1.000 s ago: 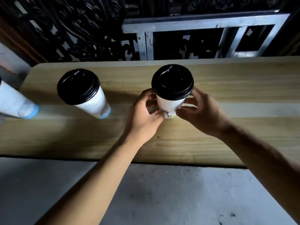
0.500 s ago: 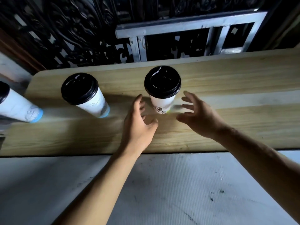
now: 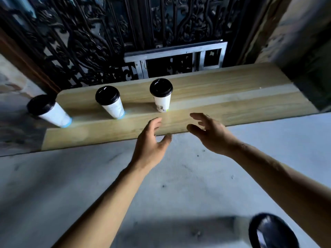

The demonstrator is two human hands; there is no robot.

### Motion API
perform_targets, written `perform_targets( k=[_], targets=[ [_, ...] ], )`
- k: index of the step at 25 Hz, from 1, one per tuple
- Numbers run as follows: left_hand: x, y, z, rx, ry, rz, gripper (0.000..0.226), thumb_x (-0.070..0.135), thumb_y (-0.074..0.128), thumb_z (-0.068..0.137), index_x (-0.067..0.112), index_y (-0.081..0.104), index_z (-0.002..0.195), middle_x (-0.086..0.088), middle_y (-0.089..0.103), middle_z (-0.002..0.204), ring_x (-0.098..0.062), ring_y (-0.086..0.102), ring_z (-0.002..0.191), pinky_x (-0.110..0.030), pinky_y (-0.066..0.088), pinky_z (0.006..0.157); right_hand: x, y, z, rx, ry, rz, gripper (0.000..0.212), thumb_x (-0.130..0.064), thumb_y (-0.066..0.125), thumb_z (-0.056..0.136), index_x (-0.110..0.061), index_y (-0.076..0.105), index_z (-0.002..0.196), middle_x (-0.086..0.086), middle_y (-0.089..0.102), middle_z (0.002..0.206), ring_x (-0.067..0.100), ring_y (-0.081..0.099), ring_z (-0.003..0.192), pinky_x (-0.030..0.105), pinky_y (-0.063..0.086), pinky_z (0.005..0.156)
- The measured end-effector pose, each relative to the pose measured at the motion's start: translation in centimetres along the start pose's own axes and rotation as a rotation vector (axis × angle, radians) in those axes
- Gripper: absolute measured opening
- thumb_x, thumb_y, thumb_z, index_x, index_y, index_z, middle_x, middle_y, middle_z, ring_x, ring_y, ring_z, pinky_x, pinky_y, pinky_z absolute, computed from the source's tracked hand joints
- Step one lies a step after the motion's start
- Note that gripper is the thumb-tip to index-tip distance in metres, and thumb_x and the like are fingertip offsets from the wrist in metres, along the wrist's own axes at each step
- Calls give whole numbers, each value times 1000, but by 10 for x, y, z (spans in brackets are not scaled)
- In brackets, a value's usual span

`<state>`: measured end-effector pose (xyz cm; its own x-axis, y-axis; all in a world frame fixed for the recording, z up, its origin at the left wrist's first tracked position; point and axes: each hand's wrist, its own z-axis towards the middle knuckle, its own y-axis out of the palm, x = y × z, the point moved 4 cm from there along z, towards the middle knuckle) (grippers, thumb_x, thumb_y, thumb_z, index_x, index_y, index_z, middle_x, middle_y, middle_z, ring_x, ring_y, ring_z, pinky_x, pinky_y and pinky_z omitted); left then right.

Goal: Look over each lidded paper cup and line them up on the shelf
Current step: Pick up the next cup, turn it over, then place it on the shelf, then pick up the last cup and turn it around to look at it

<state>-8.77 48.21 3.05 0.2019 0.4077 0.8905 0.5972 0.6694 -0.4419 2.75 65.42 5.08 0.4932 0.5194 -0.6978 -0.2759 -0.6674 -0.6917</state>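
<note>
Three white paper cups with black lids stand in a row on the pale wooden shelf [image 3: 232,97]: a left cup [image 3: 49,111] at the shelf's left end, a middle cup [image 3: 111,102], and a right cup [image 3: 161,97]. My left hand [image 3: 152,142] hovers over the shelf's front edge, fingers spread, holding nothing. My right hand [image 3: 209,133] is beside it, also spread and empty. Both hands are a short way in front of the right cup and apart from it. A fourth black cup lid [image 3: 272,231] shows at the bottom right, under my right forearm.
Behind the shelf stands a dark ornate iron grille [image 3: 107,42] with a grey metal frame [image 3: 175,58]. The shelf's right half is bare wood. A grey concrete surface [image 3: 89,176] lies in front of the shelf. Rough walls flank both ends.
Both hands let go of the right cup and drew back toward me, fingers spread. The view pulled back, bringing the whole shelf and a fourth lid into sight.
</note>
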Motion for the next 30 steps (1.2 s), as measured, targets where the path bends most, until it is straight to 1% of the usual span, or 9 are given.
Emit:
perform_targets(
  k=[3, 6, 12, 15, 20, 21, 24, 28, 30],
  targets=[
    [20, -1, -56, -63, -30, -7, 54, 15, 70, 91, 18, 51, 142, -3, 62, 140, -16, 57, 132, -33, 44, 112, -9, -11, -64, 10, 26, -48, 52, -42, 58, 100, -22, 50, 147, 3, 54, 152, 22, 51, 137, 19, 30, 88],
    [30, 4, -102, -147, -33, 16, 53, 15, 69, 92, 18, 51, 142, -3, 62, 141, -14, 55, 134, -26, 42, 110, -3, -19, -125, 51, 60, -1, 50, -39, 62, 98, -21, 54, 145, 5, 57, 147, 23, 53, 135, 22, 33, 92],
    [33, 39, -175, -261, -43, 83, 50, 7, 69, 88, 14, 58, 136, 0, 65, 138, -10, 58, 130, -27, 42, 113, 26, -43, -211, 114, 51, -54, 47, -27, 69, 94, -18, 59, 139, 6, 58, 142, 28, 57, 128, 23, 35, 96],
    [31, 70, -209, -241, -88, 95, 42, 2, 71, 85, 14, 66, 125, 3, 70, 129, -6, 62, 119, -34, 48, 108, 43, -50, -231, 42, 4, -112, 53, -35, 68, 90, -21, 58, 140, 6, 54, 146, 30, 52, 132, 28, 36, 104],
    [28, 133, -242, -390, -237, 221, 84, 23, 79, 72, 27, 46, 148, 14, 51, 148, -7, 48, 136, -34, 41, 116, 69, -43, -252, -171, -110, -139, 73, -51, 66, 77, -29, 50, 145, 7, 42, 155, 32, 43, 139, 46, 42, 113],
    [31, 147, -244, -380, -244, 200, 83, 24, 80, 68, 34, 48, 144, 18, 53, 144, -4, 52, 132, -34, 44, 113, 75, -42, -255, -216, -133, -138, 77, -51, 68, 75, -27, 50, 146, 9, 40, 156, 33, 44, 139, 44, 42, 113],
    [39, 186, -245, -288, -245, 146, 51, 30, 72, 66, 43, 60, 113, 17, 73, 114, 5, 66, 104, -25, 54, 87, 91, -43, -258, -325, -181, -136, 80, -40, 74, 76, -22, 47, 149, 10, 38, 157, 31, 41, 142, 39, 42, 114],
    [53, 206, -247, -174, -308, 117, 43, 25, 72, 75, 40, 59, 113, 21, 72, 105, 7, 66, 99, -9, 47, 78, 105, -57, -254, -373, -200, -106, 79, -32, 71, 80, -22, 42, 153, 8, 38, 158, 28, 39, 144, 33, 39, 114],
    [62, 205, -248, -153, -311, 98, 44, 27, 75, 70, 41, 61, 109, 27, 73, 101, 8, 68, 98, -9, 49, 76, 109, -68, -247, -404, -185, -55, 81, -33, 68, 77, -25, 40, 153, 5, 38, 157, 26, 42, 142, 31, 40, 113]
  ],
)
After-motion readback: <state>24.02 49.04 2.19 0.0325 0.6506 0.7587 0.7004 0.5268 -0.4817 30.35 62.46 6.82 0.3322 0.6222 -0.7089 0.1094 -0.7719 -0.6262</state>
